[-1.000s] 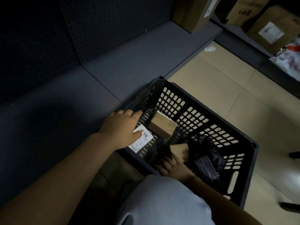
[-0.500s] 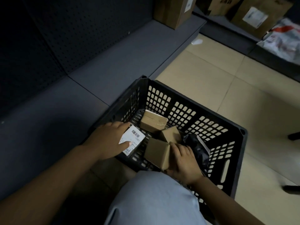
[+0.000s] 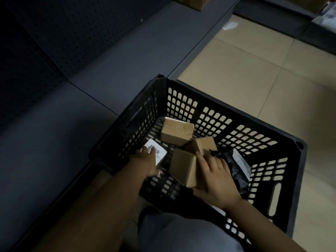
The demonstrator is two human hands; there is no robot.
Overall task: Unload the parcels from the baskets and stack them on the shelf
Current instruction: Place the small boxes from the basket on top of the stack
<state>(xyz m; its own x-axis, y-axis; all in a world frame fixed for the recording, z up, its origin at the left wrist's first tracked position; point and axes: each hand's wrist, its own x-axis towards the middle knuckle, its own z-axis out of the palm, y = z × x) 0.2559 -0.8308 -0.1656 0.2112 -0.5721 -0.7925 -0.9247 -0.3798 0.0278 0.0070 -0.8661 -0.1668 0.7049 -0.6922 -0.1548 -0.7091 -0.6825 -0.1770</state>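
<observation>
Nearest, the right hand [image 3: 214, 176] wraps the side of a small cardboard box [image 3: 182, 169] tilted up in the black basket [image 3: 298, 160], fingers spread over its right face. At ten o'clock from it, the left hand [image 3: 147, 161] presses on a labelled parcel [image 3: 157, 154]; whether it has closed on it I cannot tell. A black poly bag [image 3: 234, 166] lies at three o'clock, two more boxes [image 3: 177, 131] at twelve. The cartons look light and stiff (taped edges likely slick), so opposite faces suit a hold. The grey shelf [image 3: 109, 73] waits at eleven o'clock.
</observation>
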